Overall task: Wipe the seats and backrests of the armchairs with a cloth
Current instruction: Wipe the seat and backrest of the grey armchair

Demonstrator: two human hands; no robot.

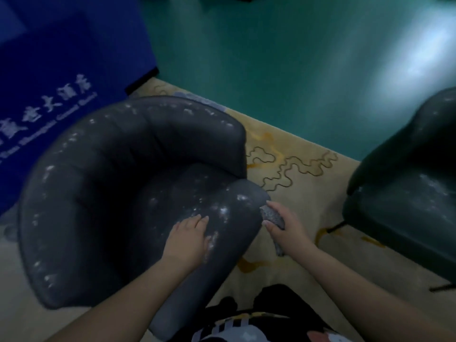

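Head view, looking down. Cloth [272, 217]: one, grey and textured, bunched up and being gripped in the right hand [283, 229], fingers and thumb curling round it; its front end is touching the outer front corner of the near armchair's arm, and a tail is hanging below the wrist. Left hand [187, 239]: lying flat, fingers straight and close together, palm pressing on top of that same arm, holding nothing. Hands: two, bare forearms reaching in from the lower edge.

Armchairs: two. Near armchair [111, 193], dark grey, rounded tub shape, sitting left of centre, its arms, rim and seat showing pale flaked patches. Second armchair [407, 193], dark greenish, standing well apart at the right edge, partly cut off, also showing pale scuffing on its seat.

Carpet [296, 174]: one, cream with yellow and dark wavy line patterns, lying under both chairs. Floor [271, 70]: teal, glossy, lying beyond the carpet. Blue panel [49, 70]: one, bearing white lettering too blurred to read, standing at upper left behind the near armchair.
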